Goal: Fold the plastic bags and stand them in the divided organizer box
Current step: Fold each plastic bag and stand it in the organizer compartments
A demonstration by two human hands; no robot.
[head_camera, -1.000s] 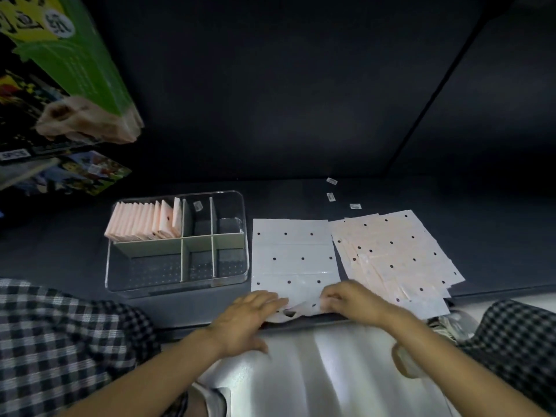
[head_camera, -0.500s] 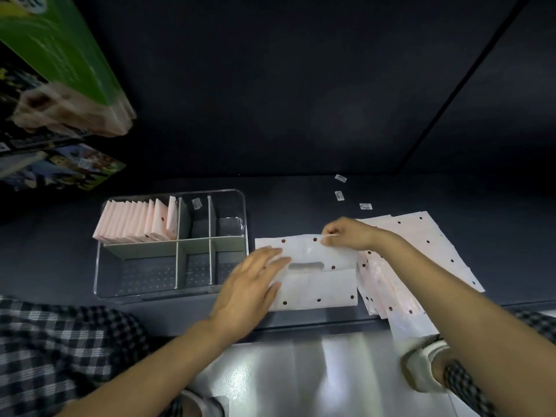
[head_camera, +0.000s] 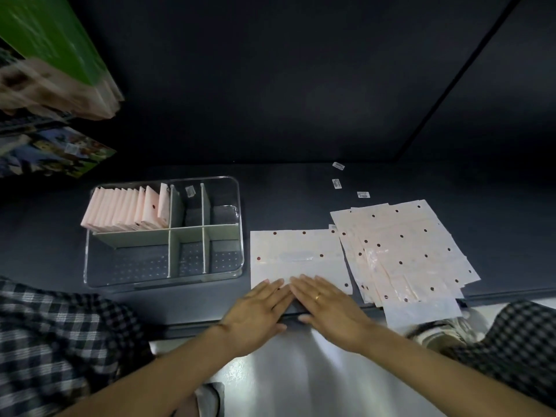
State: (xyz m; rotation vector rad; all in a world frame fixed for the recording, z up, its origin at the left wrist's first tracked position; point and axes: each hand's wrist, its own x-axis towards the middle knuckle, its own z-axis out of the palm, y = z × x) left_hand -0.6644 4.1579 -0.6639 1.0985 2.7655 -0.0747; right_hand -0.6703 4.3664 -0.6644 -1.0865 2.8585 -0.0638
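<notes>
Head view: dark counter (head_camera: pixel 301 191).
Hands: left hand (head_camera: pixel 258 311) and right hand (head_camera: pixel 328 308), fingers straight, press the dotted plastic bag (head_camera: pixel 298 251) flat.
Organizer box (head_camera: pixel 237 224): just left; folded bags (head_camera: pixel 126 210) stand in its far-left compartment.
Bag pile (head_camera: pixel 403 251): right.

no readable text, small white labels (head_camera: pixel 338 165) on shelf too blurred

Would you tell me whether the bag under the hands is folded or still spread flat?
Folded once: the bag shows its handle cutout mid-sheet, and both hands press it flat.
</notes>
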